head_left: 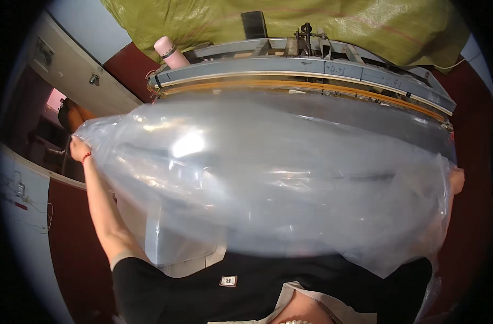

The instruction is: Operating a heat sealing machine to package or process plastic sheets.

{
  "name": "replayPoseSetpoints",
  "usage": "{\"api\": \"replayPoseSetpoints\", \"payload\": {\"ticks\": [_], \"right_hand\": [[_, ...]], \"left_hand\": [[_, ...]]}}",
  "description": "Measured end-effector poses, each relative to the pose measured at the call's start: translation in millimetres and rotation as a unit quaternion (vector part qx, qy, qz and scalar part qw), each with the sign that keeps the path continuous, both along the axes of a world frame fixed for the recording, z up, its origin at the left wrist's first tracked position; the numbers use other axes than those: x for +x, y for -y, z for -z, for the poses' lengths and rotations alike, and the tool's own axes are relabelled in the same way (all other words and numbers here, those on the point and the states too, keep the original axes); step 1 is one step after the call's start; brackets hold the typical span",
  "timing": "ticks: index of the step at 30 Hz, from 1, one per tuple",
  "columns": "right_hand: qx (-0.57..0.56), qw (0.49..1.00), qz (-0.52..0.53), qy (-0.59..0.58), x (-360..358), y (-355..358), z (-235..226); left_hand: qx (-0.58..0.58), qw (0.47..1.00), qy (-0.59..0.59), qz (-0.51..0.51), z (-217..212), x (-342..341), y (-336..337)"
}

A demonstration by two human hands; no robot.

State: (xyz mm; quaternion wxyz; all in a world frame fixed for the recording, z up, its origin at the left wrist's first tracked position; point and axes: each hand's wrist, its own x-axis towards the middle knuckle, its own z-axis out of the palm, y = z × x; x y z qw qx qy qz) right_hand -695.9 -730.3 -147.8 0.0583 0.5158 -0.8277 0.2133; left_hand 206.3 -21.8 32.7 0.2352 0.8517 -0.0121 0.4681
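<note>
The left hand (79, 148) is closing on the far left edge of a big clear plastic bag (268, 183), arm stretched out wide, a red band showing at the wrist. The right hand (456, 180) is reaching out just as wide on the other side and is mostly hidden behind the film; only a bit of it is peeking past the bag's right edge, so I cannot tell whether it is pinching the plastic or just resting against it, though the bag looks to be hanging from that side too. Between the two hands the bag is billowing out, puffed and glossy, spanning the whole gap and sagging toward the person's chest, with a loose corner trailing down below the right hand. As far as I can judge, the spreading-out is well under way: the bag is opened wide and lifted, but it is not yet lying flat on anything. Beyond the hands, a long grey metal machine (306, 67) with an orange strip along its front bar is sitting on the surface, the bag's far edge hanging in front of it and not fed in. A pink bottle (172, 53) is standing beyond the left hand beside the machine's end, and a yellow-green tarp (214, 21) is draping behind.
</note>
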Motion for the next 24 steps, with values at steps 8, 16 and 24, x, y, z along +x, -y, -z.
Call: {"api": "replayPoseSetpoints", "payload": {"ticks": [8, 16, 24], "right_hand": [[0.017, 0.999, 0.032, -0.027, -11, 2, 5], [0.034, 0.999, 0.008, -0.031, -13, 19, 16], [0.039, 0.997, 0.011, -0.063, -29, 29, 24]], "left_hand": [[-0.006, 0.905, 0.195, 0.378, -108, -180, 179], [0.424, 0.775, -0.375, 0.282, 119, -217, 109], [0.432, 0.806, -0.256, 0.315, 139, -216, 118]]}}
